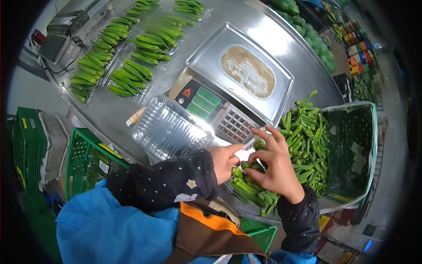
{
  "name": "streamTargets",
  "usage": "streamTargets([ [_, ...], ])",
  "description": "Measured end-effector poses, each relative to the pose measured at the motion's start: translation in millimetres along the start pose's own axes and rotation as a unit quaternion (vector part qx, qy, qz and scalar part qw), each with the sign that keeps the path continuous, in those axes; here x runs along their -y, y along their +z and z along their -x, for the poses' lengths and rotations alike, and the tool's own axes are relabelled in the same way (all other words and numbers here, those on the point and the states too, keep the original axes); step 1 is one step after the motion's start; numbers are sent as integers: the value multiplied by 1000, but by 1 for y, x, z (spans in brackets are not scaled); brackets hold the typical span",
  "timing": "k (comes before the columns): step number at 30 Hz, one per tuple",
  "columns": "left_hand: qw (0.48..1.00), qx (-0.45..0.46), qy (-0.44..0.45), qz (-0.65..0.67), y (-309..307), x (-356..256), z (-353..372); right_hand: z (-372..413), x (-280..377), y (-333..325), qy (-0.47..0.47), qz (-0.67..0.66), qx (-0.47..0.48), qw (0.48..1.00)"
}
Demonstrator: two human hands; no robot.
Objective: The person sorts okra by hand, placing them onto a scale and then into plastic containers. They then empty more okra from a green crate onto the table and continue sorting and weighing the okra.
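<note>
Just in front of my body, my left hand [225, 162] is closed at the stem ends of a bunch of okra [246, 185], its fingers curled. What it grips, if anything, is hidden. From the right, my right hand [278, 165] pinches okra pods between thumb and forefinger, with its other fingers raised. The bunch appears to lie in a clear tray, partly covered by my hands. Left of them, an upturned-looking clear plastic tray [171, 127] rests by the scale [211, 105]. A loose okra heap [307, 145] lies right of my right hand.
Filled okra trays [132, 77] stand in rows at the back left of the metal table [176, 75]. The scale's steel pan [246, 66] is stained. A lined green crate [351, 154] lies on its side at right. Another green crate [77, 163] stands at lower left.
</note>
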State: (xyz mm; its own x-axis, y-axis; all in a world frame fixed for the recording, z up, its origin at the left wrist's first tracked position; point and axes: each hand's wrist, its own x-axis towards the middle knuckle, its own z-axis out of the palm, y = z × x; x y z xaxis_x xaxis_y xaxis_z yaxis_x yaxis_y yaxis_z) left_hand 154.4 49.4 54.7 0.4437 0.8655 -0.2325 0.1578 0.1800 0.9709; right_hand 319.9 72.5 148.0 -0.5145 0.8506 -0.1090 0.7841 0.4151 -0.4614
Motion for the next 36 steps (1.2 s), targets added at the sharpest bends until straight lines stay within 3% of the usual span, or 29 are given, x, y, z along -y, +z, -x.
streamTargets([
  [1, 1000, -1, -3, 23, -2, -1, 0, 1, -3, -4, 2, 2, -1, 1000],
  [3, 999, -1, -3, 45, -3, -5, 0, 3, -6, -13, 20, -122, 9, 992],
  [5, 978, 1, -106, 179, -2, -11, 0, 7, 0, -23, 23, -163, -23, 986],
  [7, 983, 27, -112, 142, -3, -7, -1, 15, 1, -34, 126, -452, -80, 879],
  [8, 987, 35, -86, 128, -3, -7, 0, 17, 2, -37, 74, -494, -142, 854],
  [9, 991, 45, -61, 113, -4, -7, 1, 23, -4, -42, 62, -502, -183, 843],
  [11, 986, 57, -66, 141, -3, -11, 3, 40, -11, -51, 76, -551, -308, 772],
  [14, 973, 78, -96, 196, -4, -12, 5, 108, -54, -56, 63, -565, -371, 734],
  [17, 976, 98, -106, 162, -4, -7, 3, 193, -78, -41, 139, -568, -443, 680],
  [18, 977, 104, -103, 153, -4, -6, 2, 224, -81, -30, 151, -556, -437, 691],
  [19, 977, 109, -104, 149, -3, -6, 1, 270, -86, -18, 238, -514, -420, 709],
  [20, 977, 110, -105, 147, -2, -5, 0, 306, -79, -5, 340, -488, -436, 676],
  [21, 977, 113, -105, 145, -1, -5, -1, 336, -65, 4, 359, -491, -417, 675],
  [22, 977, 121, -106, 141, -1, -4, -3, 372, -60, 19, 441, -421, -433, 664],
  [24, 973, 131, -106, 160, -1, -1, -5, 471, -59, 54, 554, -301, -348, 694],
  [25, 971, 145, -108, 155, -2, 1, -6, 526, -60, 83, 593, -328, -411, 610],
  [27, 969, 147, -93, 173, -4, 6, -8, 625, -66, 119, 712, -100, -197, 666],
  [28, 966, 156, -81, 189, -6, 8, -8, 601, -56, 118, 717, -104, -199, 660],
  [30, 967, 154, -88, 181, -7, 5, -9, 537, -53, 114, 634, -114, -392, 657],
  [31, 969, 145, -90, 180, -8, 3, -9, 527, -64, 123, 607, -254, -471, 588],
  [32, 970, 138, -94, 176, -10, 3, -11, 521, -79, 133, 617, -179, -386, 662],
  [33, 971, 143, -92, 169, -15, 0, -14, 499, -92, 133, 572, -228, -326, 717],
  [34, 975, 128, -93, 155, -22, -2, -19, 484, -102, 138, 539, -136, -255, 791],
  [36, 982, 82, -87, 144, -35, -15, -30, 425, -101, 130, 542, -193, -290, 765],
])
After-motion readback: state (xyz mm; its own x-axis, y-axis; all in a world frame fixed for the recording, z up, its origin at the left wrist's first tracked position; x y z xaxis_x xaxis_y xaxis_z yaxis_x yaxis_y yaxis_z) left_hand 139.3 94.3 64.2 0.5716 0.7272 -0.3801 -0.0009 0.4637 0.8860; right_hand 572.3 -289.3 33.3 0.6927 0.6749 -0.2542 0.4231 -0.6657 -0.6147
